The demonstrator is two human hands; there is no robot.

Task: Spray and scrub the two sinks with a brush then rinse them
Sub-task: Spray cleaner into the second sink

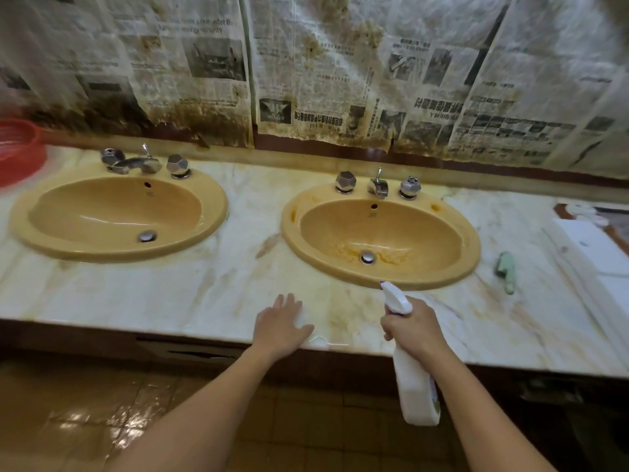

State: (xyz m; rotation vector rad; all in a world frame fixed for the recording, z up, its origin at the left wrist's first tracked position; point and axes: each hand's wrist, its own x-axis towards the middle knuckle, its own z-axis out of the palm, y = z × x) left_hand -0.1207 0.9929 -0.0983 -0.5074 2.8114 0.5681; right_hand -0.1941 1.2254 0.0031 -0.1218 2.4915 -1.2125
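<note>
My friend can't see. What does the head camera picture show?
A right hand holds a white spray bottle aimed at the right of two yellow sinks, while the left hand rests flat on the marble counter. A green brush lies beside that sink.

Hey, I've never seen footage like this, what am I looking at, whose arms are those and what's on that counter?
This is one picture from a camera worn on a person's head, looking down at their own arms. No machine here. The left hand rests flat on the marble counter. The right hand holds a white spray bottle, nozzle aimed toward the right sink, which looks streaked. The left sink sits beside it. A green brush lies to the right.
</note>
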